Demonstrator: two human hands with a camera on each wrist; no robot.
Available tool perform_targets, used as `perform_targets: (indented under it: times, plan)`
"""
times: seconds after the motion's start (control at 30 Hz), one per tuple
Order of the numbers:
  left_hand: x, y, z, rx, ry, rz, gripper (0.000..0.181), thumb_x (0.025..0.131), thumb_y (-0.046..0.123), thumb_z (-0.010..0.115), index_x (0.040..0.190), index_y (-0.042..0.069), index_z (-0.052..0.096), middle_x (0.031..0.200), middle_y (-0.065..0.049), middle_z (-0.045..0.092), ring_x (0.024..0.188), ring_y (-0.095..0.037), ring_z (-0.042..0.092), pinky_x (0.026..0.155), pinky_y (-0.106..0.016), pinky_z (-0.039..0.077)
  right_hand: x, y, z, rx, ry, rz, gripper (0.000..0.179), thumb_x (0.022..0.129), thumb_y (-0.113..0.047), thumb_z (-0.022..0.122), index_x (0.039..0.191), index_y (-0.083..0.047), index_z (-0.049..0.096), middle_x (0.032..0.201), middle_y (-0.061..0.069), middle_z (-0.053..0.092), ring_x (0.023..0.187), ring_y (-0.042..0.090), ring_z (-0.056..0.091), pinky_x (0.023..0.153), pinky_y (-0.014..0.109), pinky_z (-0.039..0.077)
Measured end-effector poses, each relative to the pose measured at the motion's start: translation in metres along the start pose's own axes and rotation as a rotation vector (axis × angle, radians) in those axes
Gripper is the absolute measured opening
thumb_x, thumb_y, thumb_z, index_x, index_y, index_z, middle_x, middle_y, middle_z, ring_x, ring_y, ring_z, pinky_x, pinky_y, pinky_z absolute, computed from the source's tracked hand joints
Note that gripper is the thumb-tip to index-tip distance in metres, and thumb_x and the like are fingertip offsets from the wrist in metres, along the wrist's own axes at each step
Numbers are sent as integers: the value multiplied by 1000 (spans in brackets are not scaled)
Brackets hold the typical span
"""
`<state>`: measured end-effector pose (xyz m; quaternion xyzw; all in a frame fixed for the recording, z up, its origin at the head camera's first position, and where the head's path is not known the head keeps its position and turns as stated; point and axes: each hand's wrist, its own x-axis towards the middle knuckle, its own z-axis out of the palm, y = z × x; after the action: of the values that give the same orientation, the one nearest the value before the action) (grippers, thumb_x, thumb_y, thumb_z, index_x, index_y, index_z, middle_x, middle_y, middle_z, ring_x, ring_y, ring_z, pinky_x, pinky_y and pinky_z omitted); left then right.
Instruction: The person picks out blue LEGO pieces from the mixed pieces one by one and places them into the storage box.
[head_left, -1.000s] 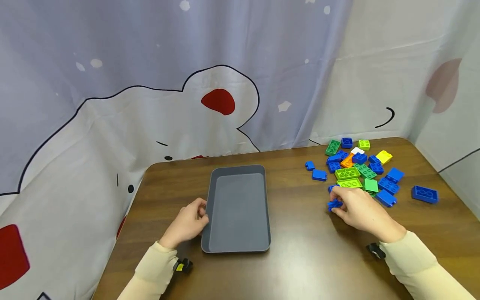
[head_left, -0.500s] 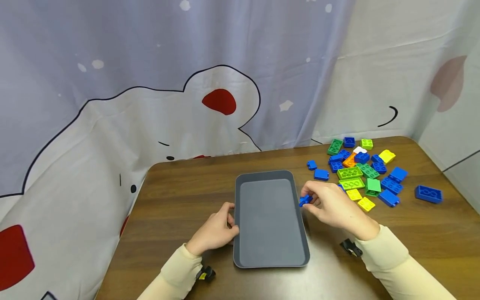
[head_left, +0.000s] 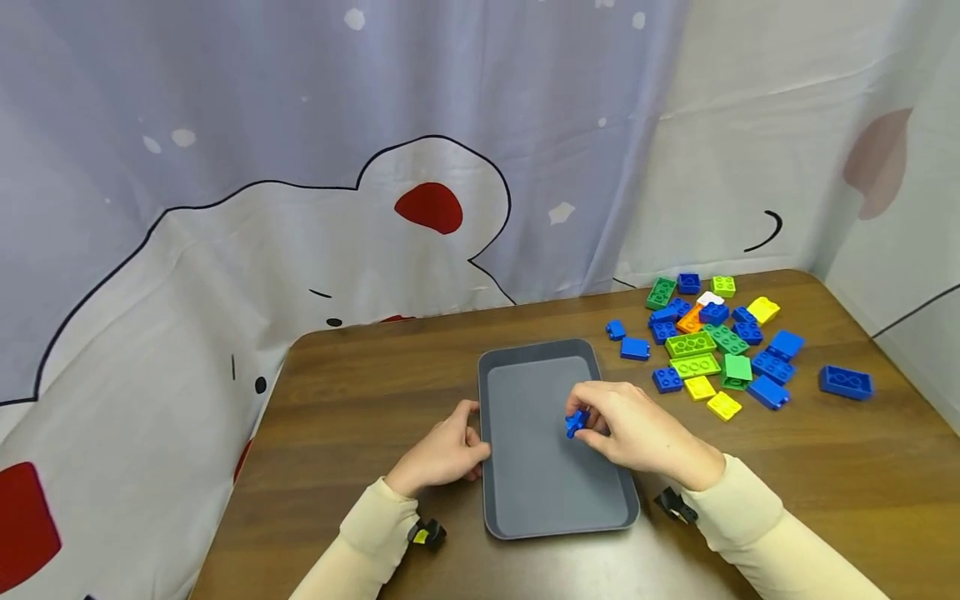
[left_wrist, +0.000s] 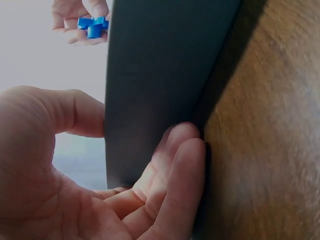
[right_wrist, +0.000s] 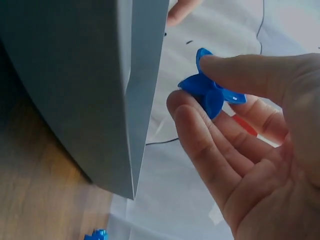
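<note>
My right hand [head_left: 637, 429] pinches a small blue flower-shaped toy piece [head_left: 577, 422] between thumb and fingertips, above the grey tray [head_left: 517, 521]. In the right wrist view, the pointed petals of the blue piece [right_wrist: 207, 90] stick out around the thumb. My left hand [head_left: 442, 450] grips the tray's left side. The left wrist view shows its thumb at the rim and curled fingers [left_wrist: 185, 175] against the outer wall, low by the table. That same view has the blue piece [left_wrist: 93, 26] at the top, beyond the rim.
Loose toy bricks in blue, green, yellow and orange lie in a cluster at the table's right, including a blue brick [head_left: 667, 381] and a yellow brick [head_left: 723, 407]. One blue brick [head_left: 846, 382] lies apart at far right. A patterned curtain [head_left: 300, 250] hangs behind the wooden table [head_left: 360, 375].
My right hand has carried the blue flower-shaped piece left, from beside the bricks to over the tray. With my left hand on it, the tray has shifted right and turned slightly.
</note>
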<state>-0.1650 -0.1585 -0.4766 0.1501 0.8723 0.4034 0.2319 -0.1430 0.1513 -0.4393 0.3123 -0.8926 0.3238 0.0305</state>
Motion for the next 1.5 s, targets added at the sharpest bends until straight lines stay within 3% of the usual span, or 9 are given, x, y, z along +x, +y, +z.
perform_targets:
  times: [0.47, 0.57, 0.67, 0.77, 0.87, 1.07, 1.27, 1.5]
  plan:
    - [-5, -3, 2, -12, -47, -5, 73, 92, 15, 60, 155, 1, 27, 72, -3, 68, 61, -17, 68, 63, -32, 57, -2, -7, 12, 17, -47, -75, 26, 85, -10, 84, 99, -21, 65, 93, -11, 67, 76, -3, 61, 69, 25, 59]
    - [-4, -3, 0, -20, -49, 1, 73, 91, 14, 59, 155, 1, 26, 71, -4, 69, 61, -18, 68, 62, -32, 58, -1, -8, 12, -2, -54, -82, 28, 84, -13, 85, 103, -20, 66, 98, -9, 69, 81, 3, 66, 73, 28, 60]
    - [-2, -3, -1, -36, -57, 3, 74, 91, 14, 59, 155, 0, 25, 72, -6, 70, 61, -18, 68, 62, -32, 58, -1, -8, 12, -63, -101, -85, 51, 82, -28, 88, 126, -17, 64, 120, -3, 69, 104, 14, 70, 89, 38, 61]
    - [0, -1, -2, -53, -66, 3, 75, 91, 14, 60, 156, 0, 24, 73, -7, 71, 62, -19, 69, 62, -32, 59, -4, -6, 9, -111, -154, -81, 86, 78, -42, 90, 150, -18, 50, 150, 3, 56, 134, 24, 58, 108, 49, 52]
    - [2, 1, -3, -48, -67, 1, 76, 91, 15, 60, 156, 1, 24, 74, -7, 71, 63, -20, 70, 63, -32, 59, -4, -4, 4, -102, -169, -68, 97, 76, -47, 90, 157, -19, 44, 161, 5, 43, 145, 29, 48, 114, 54, 46]
    - [3, -1, -2, -49, -65, 8, 77, 90, 15, 61, 157, 1, 25, 74, -7, 71, 63, -19, 70, 62, -31, 59, -4, 10, -8, -114, -123, -47, 94, 77, -47, 89, 155, -17, 47, 160, 7, 45, 144, 32, 49, 113, 56, 46]
    - [2, -3, -1, -55, -59, 10, 76, 91, 15, 61, 156, 1, 25, 73, -6, 70, 62, -17, 70, 61, -31, 60, -7, 34, -28, -203, -53, 13, 84, 81, -41, 88, 150, -9, 52, 151, 16, 52, 136, 38, 53, 108, 60, 48]
    - [0, -5, 2, -66, -59, 5, 76, 91, 15, 61, 157, 2, 25, 73, -7, 71, 62, -18, 70, 61, -32, 60, -14, 63, -50, -316, -82, 120, 68, 83, -28, 87, 140, -1, 59, 135, 20, 62, 121, 41, 62, 102, 60, 52]
